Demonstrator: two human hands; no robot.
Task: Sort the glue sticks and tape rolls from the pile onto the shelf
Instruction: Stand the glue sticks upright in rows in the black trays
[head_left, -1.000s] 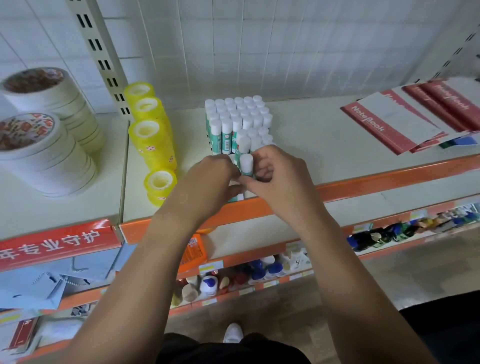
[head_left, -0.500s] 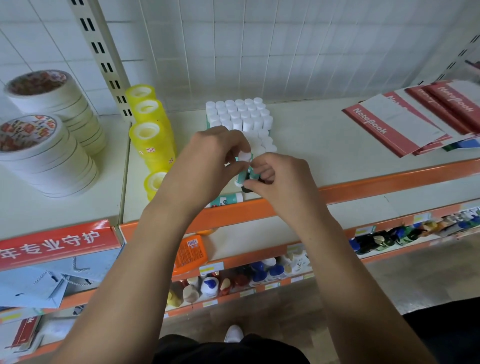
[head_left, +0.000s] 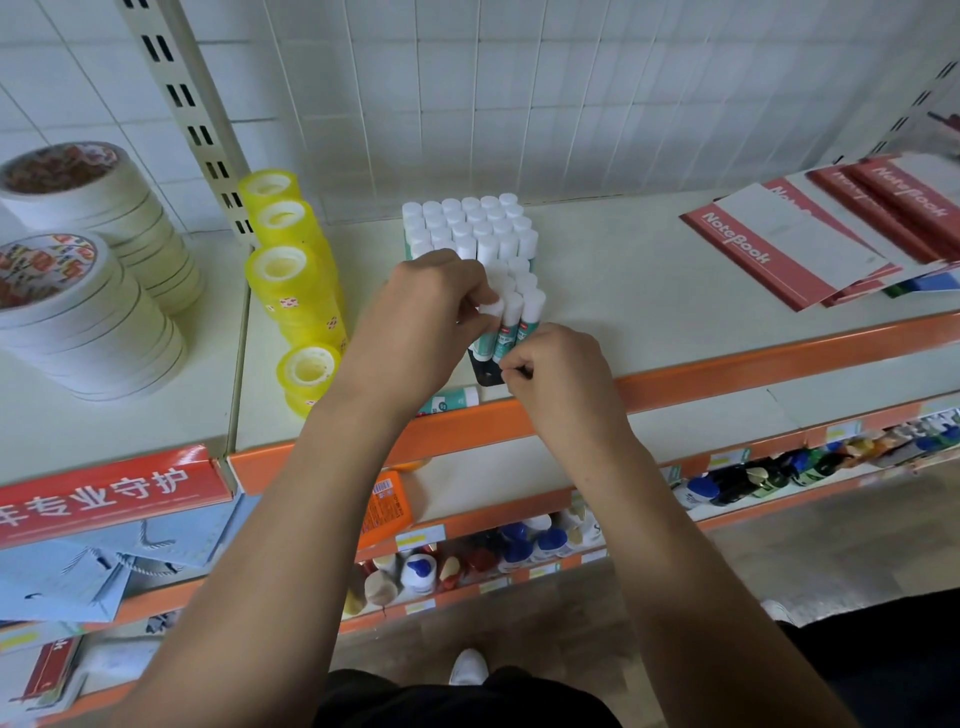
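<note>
Now left hand (head_left: 415, 322) on glue stick (head_left: 489, 332).

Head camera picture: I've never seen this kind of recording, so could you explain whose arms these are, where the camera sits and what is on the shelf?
There is no machine here. A person wears one wide-angle camera on the head, looking forward and down, so the two bare arms are their own. They stand at a shop shelf. On it is a tight block of upright glue sticks with white caps. One lying glue stick rests on its side by the orange front edge. Yellow tape rolls stand to the left, stacks of white tape rolls further left, and red notebooks lie to the right. The left hand has a front glue stick by its cap in a pinching grip. The right hand is curled at the foot of the front row; what it pinches is not clear.
</note>
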